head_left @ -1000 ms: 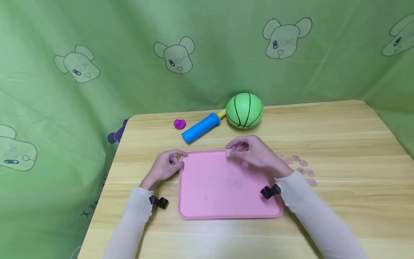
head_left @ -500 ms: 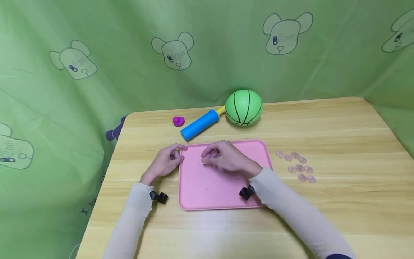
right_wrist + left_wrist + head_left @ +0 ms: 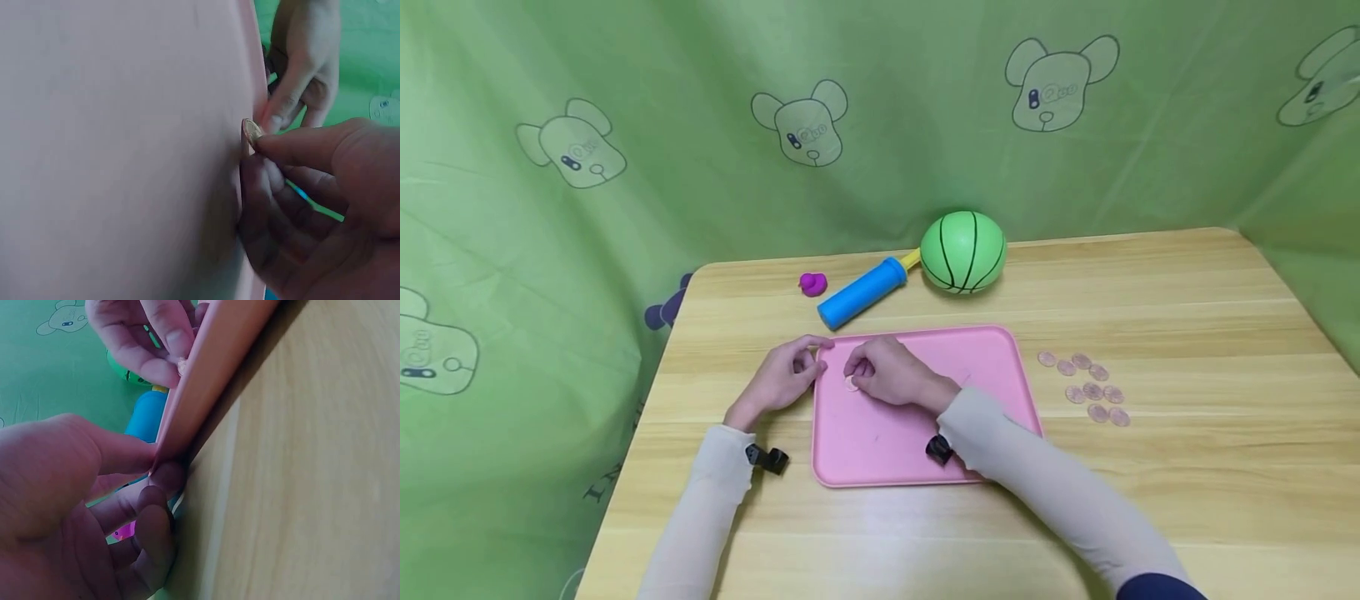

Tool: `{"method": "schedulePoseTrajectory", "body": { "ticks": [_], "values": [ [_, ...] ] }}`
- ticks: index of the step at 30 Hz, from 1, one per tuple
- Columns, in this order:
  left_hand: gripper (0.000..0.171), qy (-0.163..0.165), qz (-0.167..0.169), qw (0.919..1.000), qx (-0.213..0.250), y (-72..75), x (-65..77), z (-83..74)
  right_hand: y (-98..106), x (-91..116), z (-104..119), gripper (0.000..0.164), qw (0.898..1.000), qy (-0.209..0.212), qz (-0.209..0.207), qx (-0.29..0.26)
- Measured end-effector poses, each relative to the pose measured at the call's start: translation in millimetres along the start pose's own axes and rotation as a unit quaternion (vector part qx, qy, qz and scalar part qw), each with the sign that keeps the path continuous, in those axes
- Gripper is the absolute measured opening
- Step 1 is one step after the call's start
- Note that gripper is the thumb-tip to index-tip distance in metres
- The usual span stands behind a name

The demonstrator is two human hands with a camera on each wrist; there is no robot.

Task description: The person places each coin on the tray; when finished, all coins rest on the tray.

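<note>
A pink tray [image 3: 868,454] lies on the wooden table. My left hand [image 3: 781,375] holds its far left corner. In the left wrist view the thumb rests on the rim, with fingers against the outer side. Low over the tray's left part is my right hand [image 3: 891,371], pinching a coin [image 3: 851,383] between thumb and fingers. Seen from the right wrist, that copper-coloured coin [image 3: 252,132] stands tilted, its edge at or very near the tray floor. Several similar coins [image 3: 1093,392] lie flat on the table, right of the tray.
Behind the tray lies a blue hand pump [image 3: 862,293] with a yellow end, touching or close to a green ball [image 3: 964,252]. A small purple rubber duck [image 3: 812,284] sits left of the pump. A green curtain [image 3: 910,167] hangs behind the table.
My right hand has moved left and slightly down across the tray, carrying the pinched coin from the tray's back edge to its left part. The left hand stays at the corner.
</note>
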State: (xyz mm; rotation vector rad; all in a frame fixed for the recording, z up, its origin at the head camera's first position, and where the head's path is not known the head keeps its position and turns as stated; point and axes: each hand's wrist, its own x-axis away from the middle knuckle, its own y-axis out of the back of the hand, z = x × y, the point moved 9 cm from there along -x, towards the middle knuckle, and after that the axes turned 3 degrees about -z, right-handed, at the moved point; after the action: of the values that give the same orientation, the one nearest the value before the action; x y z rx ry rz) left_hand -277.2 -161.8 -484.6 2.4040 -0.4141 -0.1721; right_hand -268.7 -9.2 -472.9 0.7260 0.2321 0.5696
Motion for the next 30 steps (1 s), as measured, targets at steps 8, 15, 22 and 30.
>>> {"method": "schedulePoseTrajectory", "body": {
  "ticks": [8,15,22,30],
  "values": [
    [0.034,0.001,0.000,1.0000,0.006,-0.2,-1.3,-1.5,0,-2,7,0.016,0.998,-0.013,-0.027,0.050],
    [0.034,0.005,0.002,1.0000,0.005,0.7,1.8,-2.4,-2,-2,6,0.014,0.997,-0.041,-0.038,0.047],
    [0.034,0.008,-0.001,1.0000,0.003,0.5,-0.1,2.0,2,-1,9,0.014,0.998,-0.036,-0.035,0.045],
    [0.035,0.016,0.002,0.9999,0.002,-1.0,0.5,3.5,31,13,4,0.015,0.997,-0.044,-0.050,0.041]
  ]
}}
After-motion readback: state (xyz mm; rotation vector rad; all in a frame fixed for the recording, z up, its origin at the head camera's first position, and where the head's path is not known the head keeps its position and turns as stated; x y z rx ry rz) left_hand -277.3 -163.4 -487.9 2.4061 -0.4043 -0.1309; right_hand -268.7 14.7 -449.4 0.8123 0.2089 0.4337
